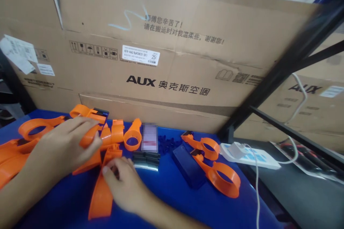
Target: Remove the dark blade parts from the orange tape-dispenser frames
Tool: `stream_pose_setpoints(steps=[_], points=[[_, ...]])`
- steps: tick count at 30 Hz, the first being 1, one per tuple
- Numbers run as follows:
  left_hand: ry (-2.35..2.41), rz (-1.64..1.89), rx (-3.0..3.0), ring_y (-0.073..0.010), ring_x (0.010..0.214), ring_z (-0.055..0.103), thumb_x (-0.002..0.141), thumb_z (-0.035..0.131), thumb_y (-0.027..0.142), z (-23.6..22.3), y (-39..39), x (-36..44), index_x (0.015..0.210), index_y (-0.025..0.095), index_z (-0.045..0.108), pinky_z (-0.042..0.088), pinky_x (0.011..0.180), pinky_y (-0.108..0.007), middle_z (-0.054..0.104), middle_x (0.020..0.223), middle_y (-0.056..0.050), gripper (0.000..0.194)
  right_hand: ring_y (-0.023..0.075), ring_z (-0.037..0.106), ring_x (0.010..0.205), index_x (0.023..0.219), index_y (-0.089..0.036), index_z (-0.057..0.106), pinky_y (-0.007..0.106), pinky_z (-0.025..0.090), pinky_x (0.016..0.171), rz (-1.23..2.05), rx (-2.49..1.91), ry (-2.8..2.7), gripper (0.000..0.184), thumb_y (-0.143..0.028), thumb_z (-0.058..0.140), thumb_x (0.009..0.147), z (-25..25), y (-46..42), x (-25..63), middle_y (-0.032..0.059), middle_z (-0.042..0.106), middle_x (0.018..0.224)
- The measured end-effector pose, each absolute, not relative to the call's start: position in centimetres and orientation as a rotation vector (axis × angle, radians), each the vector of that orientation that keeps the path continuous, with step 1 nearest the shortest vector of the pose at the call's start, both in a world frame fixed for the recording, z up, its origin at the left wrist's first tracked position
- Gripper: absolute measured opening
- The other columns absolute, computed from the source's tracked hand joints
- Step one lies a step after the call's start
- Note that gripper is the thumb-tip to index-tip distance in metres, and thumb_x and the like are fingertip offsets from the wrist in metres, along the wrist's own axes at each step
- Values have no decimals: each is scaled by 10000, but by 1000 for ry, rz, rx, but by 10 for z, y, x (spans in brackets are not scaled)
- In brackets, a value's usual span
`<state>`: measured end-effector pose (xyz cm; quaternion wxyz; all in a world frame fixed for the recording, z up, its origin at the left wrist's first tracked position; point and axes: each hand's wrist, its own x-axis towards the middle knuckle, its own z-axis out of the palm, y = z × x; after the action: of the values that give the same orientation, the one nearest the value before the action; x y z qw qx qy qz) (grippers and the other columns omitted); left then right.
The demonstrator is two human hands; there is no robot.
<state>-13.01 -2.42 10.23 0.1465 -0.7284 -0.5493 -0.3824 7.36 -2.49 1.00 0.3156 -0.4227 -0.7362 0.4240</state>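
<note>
My right hand (126, 182) is closed on the upper part of an orange plastic tape dispenser (100, 200), which lies tilted at the front of the blue table. Its thumb presses on the side near a dark opening; the other fingers are partly hidden behind. My left hand (75, 143) reaches over the orange parts, thumb and fingers apart, close to a dispenser with a dark blue and black end (100, 114). Orange shows between the thumb and fingers, apparently from the pieces behind. Beside them stand an orange ring-shaped part (133, 137) and a short orange piece (117, 131).
More orange dispensers (40, 128) lie at the left. Black strips (146, 160), small dark blue parts (166, 144) and a dark blue block (188, 166) sit mid-table. Two dispensers (225, 180) rest at the right, near a white power strip (249, 155). A large cardboard box (166, 64) stands behind.
</note>
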Motion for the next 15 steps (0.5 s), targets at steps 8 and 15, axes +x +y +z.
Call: stream_pose_setpoints(steps=[8,15], points=[[-1426,-861,-1970,-367,1123,719,903,619,347,110,-18,-120,1146,182,718,529,1038,-502,778,1208,-127,310,230,685,1051,1140,-231,751,354,501,960,1594,-875,-1765,292,-449,582,1042,11,-20,108,32,756,1107],[-1208,-1066,-2027,-310,1084,749,814,760,266,108,-31,-109,1292,290,709,560,1043,-470,782,1260,-51,481,244,677,1037,1056,-232,778,380,494,980,1325,-889,-1824,362,-480,515,1065,9,-25,102,56,763,1053]])
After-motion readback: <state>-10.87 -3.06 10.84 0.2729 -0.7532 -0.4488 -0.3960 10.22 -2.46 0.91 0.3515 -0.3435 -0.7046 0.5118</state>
